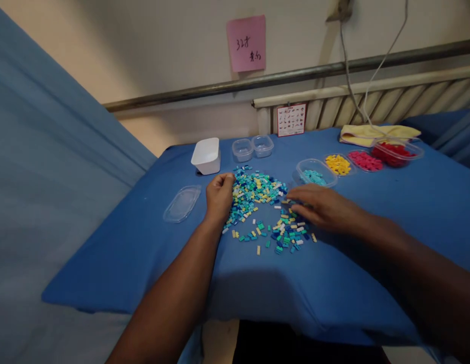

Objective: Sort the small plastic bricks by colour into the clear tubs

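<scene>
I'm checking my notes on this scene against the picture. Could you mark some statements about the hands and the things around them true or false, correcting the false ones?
1. The left hand is at the left side of the mixed pile. True.
2. The right hand lies flat on the yellow cloth. False: the right hand is at the right side of the mixed pile.
3. The yellow pieces are between the turquoise pieces and the pink pieces. True.
4. The clear lid lies right of the mixed pile. False: the clear lid lies left of it.
5. The white container stands left of two clear containers. True.
</scene>
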{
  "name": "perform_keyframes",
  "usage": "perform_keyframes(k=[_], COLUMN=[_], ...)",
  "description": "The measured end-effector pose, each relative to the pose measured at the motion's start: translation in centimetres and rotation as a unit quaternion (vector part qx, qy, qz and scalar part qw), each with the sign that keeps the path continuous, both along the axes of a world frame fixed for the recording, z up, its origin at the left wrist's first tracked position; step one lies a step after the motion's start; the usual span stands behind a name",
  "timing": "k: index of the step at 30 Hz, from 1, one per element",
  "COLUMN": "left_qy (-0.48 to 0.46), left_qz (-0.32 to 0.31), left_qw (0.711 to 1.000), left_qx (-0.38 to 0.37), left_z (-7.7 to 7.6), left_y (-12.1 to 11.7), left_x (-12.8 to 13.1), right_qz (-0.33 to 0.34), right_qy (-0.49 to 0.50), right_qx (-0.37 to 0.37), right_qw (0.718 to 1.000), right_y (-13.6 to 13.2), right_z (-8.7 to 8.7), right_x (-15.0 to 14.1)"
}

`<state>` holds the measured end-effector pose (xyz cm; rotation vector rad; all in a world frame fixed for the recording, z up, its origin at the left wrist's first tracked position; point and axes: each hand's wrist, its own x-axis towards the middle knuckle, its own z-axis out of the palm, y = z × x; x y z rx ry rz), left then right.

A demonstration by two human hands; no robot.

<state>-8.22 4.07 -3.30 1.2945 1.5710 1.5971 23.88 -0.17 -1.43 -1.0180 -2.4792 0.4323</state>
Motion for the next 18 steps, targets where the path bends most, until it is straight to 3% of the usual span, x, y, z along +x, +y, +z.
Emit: perform_keyframes(k=[3, 8, 12, 18], left_qy=[0.005, 0.041, 0.124, 0.365], left_qz=[0.014, 0.044, 0.031, -0.059], left_qw=[1.000, 0.998, 0.990, 0.921], left_qx=[0.009, 0.006, -0.056, -0.122], left_z=[0.5, 1.0, 1.6, 0.6], left_y=[0.1, -0.1, -2.3, -7.8], left_x=[-0.6, -1.9, -2.2, -1.6], right_qz=[0.052, -0.027, -0.046, -0.034], right_qy=[-0.013, 0.036, 0.025, 0.028], right_qx=[-0.029, -0.012, 0.023, 0.013], right_qw=[0.998, 0.999, 0.998, 0.999], right_y=[-2.0, -2.1, -0.3, 0.5], right_z=[-1.9, -3.3, -3.3, -3.6], right_x=[-0.3, 0.7, 0.0, -2.0])
